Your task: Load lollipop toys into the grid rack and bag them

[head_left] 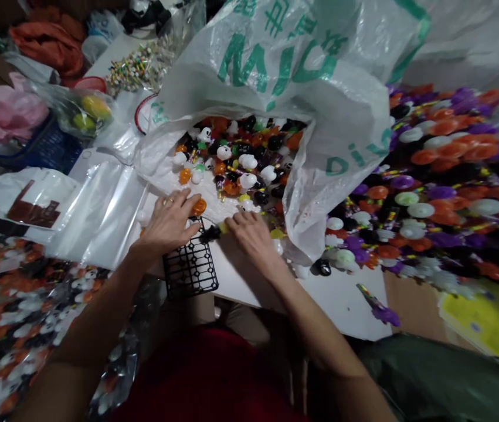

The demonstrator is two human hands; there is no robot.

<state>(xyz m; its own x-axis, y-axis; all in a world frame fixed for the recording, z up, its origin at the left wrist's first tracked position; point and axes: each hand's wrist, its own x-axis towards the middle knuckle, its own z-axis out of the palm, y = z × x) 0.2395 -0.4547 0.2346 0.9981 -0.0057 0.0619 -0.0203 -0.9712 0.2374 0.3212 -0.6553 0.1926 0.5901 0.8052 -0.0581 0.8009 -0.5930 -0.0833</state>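
My left hand [167, 223] lies over the upper left edge of a black grid rack [192, 266], its fingers stretched out. Its fingertips are beside a round orange piece [199, 206]. My right hand [251, 234] has its fingers curled at the mouth of the bag. A small black-topped toy [211, 233] with a yellowish end sticks out from those fingers, above the rack's upper right corner. Inside the white plastic bag [337, 123] with green writing lies a pile of small ghost, pumpkin and black figures [247, 161].
Clear plastic sleeves [95, 217] lie left of the bag. Heaps of orange, white, purple and black toys [429, 205] fill the right side; more bagged figures [38, 310] are at lower left. A purple-topped toy [383, 312] lies near the table's front edge. A blue basket [51, 149] stands at left.
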